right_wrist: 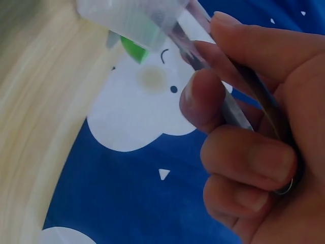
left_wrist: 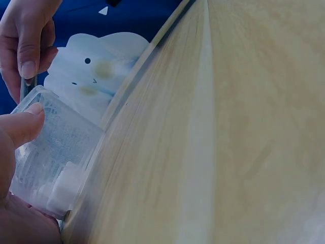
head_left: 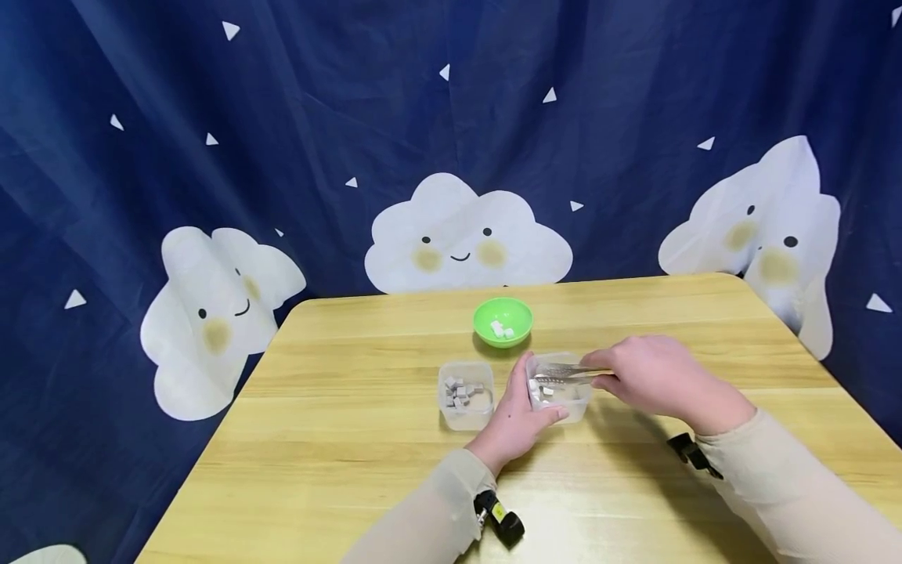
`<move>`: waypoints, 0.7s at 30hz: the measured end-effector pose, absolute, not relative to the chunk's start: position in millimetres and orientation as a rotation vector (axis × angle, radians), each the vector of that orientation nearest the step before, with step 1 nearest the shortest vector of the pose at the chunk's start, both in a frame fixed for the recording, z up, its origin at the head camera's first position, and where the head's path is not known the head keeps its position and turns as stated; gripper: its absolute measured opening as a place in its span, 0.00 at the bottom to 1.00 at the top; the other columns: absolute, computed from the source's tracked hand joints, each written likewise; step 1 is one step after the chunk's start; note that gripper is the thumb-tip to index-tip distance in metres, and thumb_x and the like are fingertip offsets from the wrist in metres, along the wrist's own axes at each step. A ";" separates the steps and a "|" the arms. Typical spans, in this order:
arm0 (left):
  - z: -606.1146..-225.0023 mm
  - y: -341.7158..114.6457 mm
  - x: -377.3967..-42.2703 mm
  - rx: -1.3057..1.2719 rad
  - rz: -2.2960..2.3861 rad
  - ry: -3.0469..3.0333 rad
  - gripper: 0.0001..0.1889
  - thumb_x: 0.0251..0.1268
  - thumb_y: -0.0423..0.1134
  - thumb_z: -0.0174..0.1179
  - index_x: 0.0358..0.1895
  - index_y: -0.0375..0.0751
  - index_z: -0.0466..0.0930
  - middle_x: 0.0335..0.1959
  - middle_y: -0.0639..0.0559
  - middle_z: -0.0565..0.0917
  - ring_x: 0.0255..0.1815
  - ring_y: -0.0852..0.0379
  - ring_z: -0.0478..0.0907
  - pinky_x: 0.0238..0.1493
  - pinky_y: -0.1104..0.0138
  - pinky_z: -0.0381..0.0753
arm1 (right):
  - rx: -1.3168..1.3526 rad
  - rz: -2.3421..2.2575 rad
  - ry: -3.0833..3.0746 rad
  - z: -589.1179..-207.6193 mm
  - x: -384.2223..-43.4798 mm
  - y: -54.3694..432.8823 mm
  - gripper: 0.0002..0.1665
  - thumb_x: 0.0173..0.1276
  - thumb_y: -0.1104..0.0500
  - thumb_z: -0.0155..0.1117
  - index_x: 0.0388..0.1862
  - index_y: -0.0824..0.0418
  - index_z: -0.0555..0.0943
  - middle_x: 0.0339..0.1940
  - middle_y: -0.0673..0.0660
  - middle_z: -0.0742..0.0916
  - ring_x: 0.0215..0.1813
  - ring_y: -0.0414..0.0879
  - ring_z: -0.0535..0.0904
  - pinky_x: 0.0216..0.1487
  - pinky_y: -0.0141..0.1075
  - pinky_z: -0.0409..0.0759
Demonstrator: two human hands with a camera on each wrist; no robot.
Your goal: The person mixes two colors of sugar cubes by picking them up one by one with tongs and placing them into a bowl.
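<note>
My left hand (head_left: 513, 423) grips a clear plastic container (head_left: 572, 413) by its side, thumb on the near wall. A few small white cubes (head_left: 547, 391) lie inside it. In my right hand (head_left: 658, 377) is a pair of metal tongs (right_wrist: 274, 114), the fingers curled round both arms. The tongs' tips reach into the container from the right; whether they pinch a cube cannot be told. The left wrist view shows the container (left_wrist: 66, 127) close up, with a blurred white block (left_wrist: 66, 188) low at its near end.
Left of the held container stands a second clear container (head_left: 467, 423) with several grey-white cubes (head_left: 460, 394). Behind them is a green bowl (head_left: 520, 315) holding a few white cubes (head_left: 501, 330). A dark blue cloud-print curtain (head_left: 465, 141) hangs behind the wooden table (head_left: 338, 439).
</note>
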State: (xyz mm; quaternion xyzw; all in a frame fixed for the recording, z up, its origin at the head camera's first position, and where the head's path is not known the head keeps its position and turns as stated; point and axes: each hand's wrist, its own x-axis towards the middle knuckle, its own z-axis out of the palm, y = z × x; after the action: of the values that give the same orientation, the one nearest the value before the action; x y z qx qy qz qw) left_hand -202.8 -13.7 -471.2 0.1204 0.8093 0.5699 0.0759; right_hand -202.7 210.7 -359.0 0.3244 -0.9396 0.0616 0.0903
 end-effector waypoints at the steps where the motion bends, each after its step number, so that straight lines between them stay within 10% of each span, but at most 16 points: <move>1: -471.2 -13.6 -202.7 0.361 1.707 2.424 0.57 0.58 0.48 0.74 0.83 0.60 0.41 0.80 0.60 0.55 0.77 0.56 0.57 0.77 0.53 0.52 | 0.952 0.172 -2.799 -358.8 -202.5 210.3 0.14 0.61 0.55 0.76 0.46 0.45 0.89 0.29 0.43 0.88 0.26 0.44 0.82 0.18 0.44 0.74; 21: -471.6 -13.8 -203.1 0.375 1.693 2.441 0.56 0.58 0.47 0.74 0.82 0.62 0.41 0.81 0.57 0.54 0.77 0.54 0.56 0.77 0.51 0.52 | 0.955 0.237 -2.746 -359.4 -199.5 211.8 0.16 0.62 0.56 0.76 0.50 0.48 0.89 0.35 0.48 0.90 0.32 0.49 0.86 0.21 0.47 0.77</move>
State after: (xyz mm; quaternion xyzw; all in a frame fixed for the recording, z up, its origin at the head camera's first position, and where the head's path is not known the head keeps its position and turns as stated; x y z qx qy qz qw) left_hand -203.1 -13.8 -471.6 0.1250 0.8130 0.5639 0.0738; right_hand -199.5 211.8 -359.4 0.3255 -0.9354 0.0807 0.1122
